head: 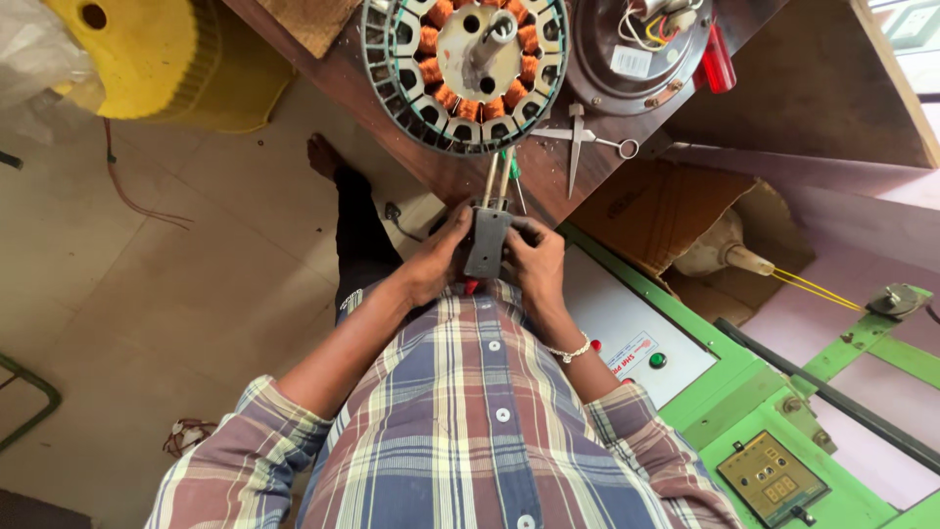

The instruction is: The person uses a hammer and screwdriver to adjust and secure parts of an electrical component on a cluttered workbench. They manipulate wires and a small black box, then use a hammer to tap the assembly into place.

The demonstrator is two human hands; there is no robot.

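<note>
Both hands clamp the grey tool (487,241) at belly height: left hand (434,260) wraps its side, right hand (535,257) pinches opp. side, prob. to steady the prongs aimed at the wound motor core (464,69) on the bench (597,167). Scissors (580,142) lie w/in reach, right.

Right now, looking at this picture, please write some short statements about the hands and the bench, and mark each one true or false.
1. Both hands hold a grey tool: the left hand and the right hand grip the grey tool between them. True.
2. The round stator with copper windings lies on the floor. False: it lies on the wooden bench.
3. Scissors lie on the bench beside the stator. True.
4. The person wears a plain white shirt. False: the shirt is checked.
5. A green machine stands on the person's right. True.
</note>
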